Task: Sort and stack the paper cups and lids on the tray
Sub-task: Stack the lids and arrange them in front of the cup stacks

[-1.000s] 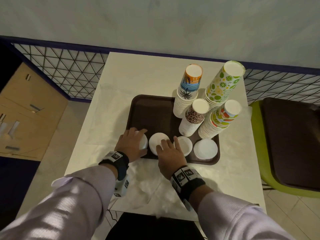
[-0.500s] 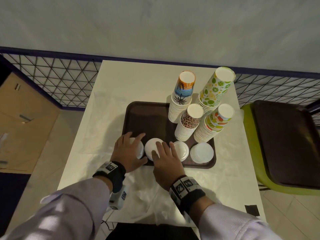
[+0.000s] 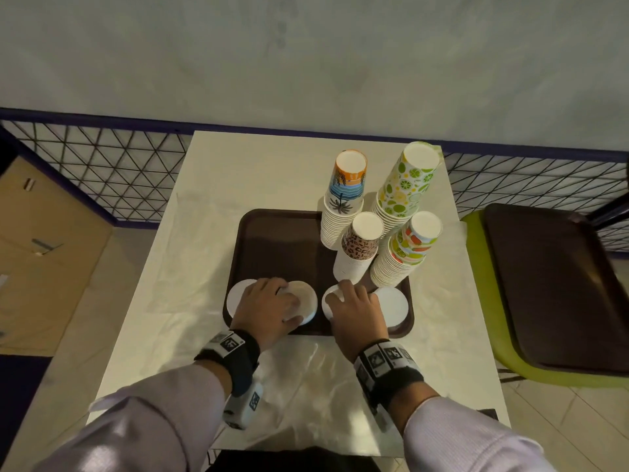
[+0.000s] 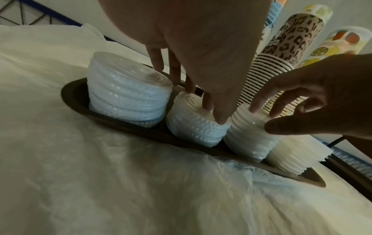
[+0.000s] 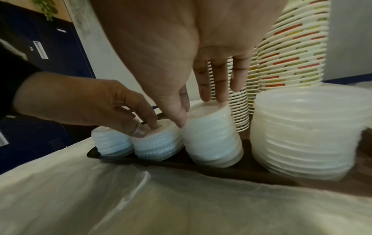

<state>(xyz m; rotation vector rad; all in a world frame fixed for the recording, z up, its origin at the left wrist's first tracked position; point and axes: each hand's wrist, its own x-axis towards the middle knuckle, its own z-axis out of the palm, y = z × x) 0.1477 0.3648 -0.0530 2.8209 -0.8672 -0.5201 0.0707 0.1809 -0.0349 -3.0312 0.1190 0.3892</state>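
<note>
Lid stacks [image 3: 391,306] stand in a row along the tray's [image 3: 272,240] near edge, under both hands. Left hand [image 3: 269,310] fingers [image 4: 207,101], loosely spread, rest atop the second stack [image 4: 193,127]; right hand [image 3: 355,311] fingers [image 5: 219,82], straight and close together, touch the third stack [image 5: 211,135].

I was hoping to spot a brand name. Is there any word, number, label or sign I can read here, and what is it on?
No readable words or numbers anywhere.
Left wristband: black-and-white square code markers, patterns only, no letters.
Right wristband: the same kind of markers, no text.
Cup stacks: pictures only, palm sunset, citrus, leopard spots, fruit.
Lid stacks: plain, no print visible.
Cardboard box: no legible print.
</note>
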